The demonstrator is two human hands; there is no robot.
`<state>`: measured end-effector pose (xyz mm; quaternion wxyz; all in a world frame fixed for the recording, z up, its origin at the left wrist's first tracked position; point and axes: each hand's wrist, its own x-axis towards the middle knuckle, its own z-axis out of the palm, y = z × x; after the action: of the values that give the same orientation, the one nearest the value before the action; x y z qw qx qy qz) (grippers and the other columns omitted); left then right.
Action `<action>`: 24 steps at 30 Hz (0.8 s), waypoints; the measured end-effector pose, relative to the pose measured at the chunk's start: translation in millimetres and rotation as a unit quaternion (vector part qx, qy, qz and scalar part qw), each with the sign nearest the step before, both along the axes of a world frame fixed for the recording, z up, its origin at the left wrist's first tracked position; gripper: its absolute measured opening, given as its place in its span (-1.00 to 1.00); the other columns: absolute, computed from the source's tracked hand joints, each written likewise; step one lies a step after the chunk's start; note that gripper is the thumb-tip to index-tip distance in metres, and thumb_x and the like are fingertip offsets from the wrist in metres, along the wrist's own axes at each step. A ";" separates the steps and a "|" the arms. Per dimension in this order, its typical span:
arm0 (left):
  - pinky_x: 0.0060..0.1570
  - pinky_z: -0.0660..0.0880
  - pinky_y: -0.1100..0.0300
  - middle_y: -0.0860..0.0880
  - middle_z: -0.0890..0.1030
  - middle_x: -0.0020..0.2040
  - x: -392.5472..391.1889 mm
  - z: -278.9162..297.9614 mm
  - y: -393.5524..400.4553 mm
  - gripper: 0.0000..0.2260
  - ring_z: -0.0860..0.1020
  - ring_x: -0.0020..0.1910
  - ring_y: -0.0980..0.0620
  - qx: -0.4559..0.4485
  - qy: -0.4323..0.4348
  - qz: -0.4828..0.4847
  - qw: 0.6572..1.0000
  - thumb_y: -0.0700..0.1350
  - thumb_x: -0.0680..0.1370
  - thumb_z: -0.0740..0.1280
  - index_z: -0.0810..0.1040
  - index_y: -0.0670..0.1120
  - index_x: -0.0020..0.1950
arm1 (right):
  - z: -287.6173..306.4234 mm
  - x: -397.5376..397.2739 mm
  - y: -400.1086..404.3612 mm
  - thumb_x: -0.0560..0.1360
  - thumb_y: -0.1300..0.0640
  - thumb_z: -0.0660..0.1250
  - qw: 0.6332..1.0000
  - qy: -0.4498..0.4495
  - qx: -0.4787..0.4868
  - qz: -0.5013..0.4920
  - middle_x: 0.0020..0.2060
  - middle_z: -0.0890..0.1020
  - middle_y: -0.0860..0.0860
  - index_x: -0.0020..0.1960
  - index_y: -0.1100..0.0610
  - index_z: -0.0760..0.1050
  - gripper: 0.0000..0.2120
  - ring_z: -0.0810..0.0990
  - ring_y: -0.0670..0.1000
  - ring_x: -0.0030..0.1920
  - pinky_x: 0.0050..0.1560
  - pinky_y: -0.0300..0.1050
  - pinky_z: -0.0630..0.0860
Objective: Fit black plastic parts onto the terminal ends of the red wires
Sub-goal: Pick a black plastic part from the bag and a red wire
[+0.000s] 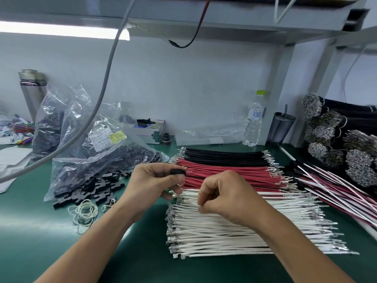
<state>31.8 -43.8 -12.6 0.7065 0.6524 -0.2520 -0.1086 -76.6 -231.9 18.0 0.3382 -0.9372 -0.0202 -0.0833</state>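
My left hand pinches a small black plastic part between thumb and fingers, just left of the red wires. The part sits close to the metal terminal ends of those wires. My right hand hovers with curled fingers over the white wires; its fingertips pinch at a white wire, though the contact is hard to make out. Black wires lie behind the red ones. Loose black plastic parts spill from a clear bag at the left.
A green mat covers the bench. Rubber bands lie near the loose parts. A water bottle, a dark cup and a tissue box stand at the back. Bundled wires pile up at the right. A grey cable hangs across the left.
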 end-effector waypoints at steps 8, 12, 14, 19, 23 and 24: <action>-0.36 0.64 0.16 -0.24 0.74 -0.14 0.0 4.4 2.6 -0.67 0.71 -0.29 -0.07 -0.026 0.014 -0.017 0.999 -0.05 0.27 0.60 0.77 -0.12 -0.01 | -14.7 2.7 -2.8 0.42 0.21 0.56 0.966 -0.234 0.113 -0.015 -0.21 0.62 -0.12 -0.15 -0.06 0.68 -0.82 0.63 -0.03 -0.14 -0.15 -0.24 0.54; -0.34 0.64 0.15 -0.26 0.73 -0.13 -0.9 4.2 2.0 -0.69 0.71 -0.29 -0.09 -0.029 0.020 -0.038 0.999 -0.09 0.30 0.60 0.77 -0.14 0.01 | -19.7 2.9 -2.6 0.45 0.20 0.53 0.955 -0.284 0.080 -0.021 -0.20 0.59 -0.14 -0.10 0.03 0.69 -0.90 0.62 -0.04 -0.13 -0.16 -0.11 0.57; -0.33 0.64 0.16 -0.26 0.73 -0.14 -1.8 4.2 1.2 -0.69 0.71 -0.29 -0.08 -0.028 0.023 -0.047 0.998 -0.11 0.30 0.59 0.76 -0.14 0.02 | -21.3 2.7 -2.2 0.46 0.20 0.53 0.953 -0.290 0.082 -0.021 -0.20 0.59 -0.14 -0.10 0.04 0.69 -0.92 0.62 -0.04 -0.14 -0.17 -0.06 0.58; -0.33 0.62 0.16 -0.26 0.72 -0.16 -2.3 4.9 -0.2 -0.68 0.70 -0.30 -0.09 -0.034 0.022 -0.051 0.998 -0.11 0.29 0.60 0.76 -0.17 0.01 | -23.3 2.9 -3.4 0.46 0.20 0.53 0.946 -0.313 0.080 -0.023 -0.20 0.60 -0.14 -0.08 0.05 0.70 -0.92 0.63 -0.04 -0.14 -0.17 -0.01 0.59; -0.33 0.62 0.15 -0.26 0.72 -0.15 -2.4 5.7 1.2 -0.69 0.69 -0.32 -0.09 -0.034 0.027 -0.052 0.998 -0.11 0.29 0.60 0.76 -0.16 0.00 | -23.2 3.0 -1.0 0.46 0.20 0.53 0.937 -0.341 0.073 -0.023 -0.20 0.59 -0.14 -0.07 0.06 0.70 -0.92 0.62 -0.03 -0.16 -0.22 -0.01 0.58; -0.33 0.62 0.15 -0.26 0.72 -0.15 -2.9 6.0 1.4 -0.69 0.69 -0.32 -0.09 -0.032 0.028 -0.052 0.998 -0.11 0.29 0.59 0.76 -0.16 0.00 | -22.9 2.9 -0.6 0.45 0.20 0.54 0.934 -0.349 0.069 -0.024 -0.20 0.58 -0.14 -0.07 0.06 0.70 -0.92 0.62 -0.03 -0.17 -0.23 -0.02 0.58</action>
<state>28.9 -42.4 -6.6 0.7274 0.6120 -0.2687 -0.1554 -73.7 -232.5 -5.0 0.3718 -0.8235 -0.1090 -0.4144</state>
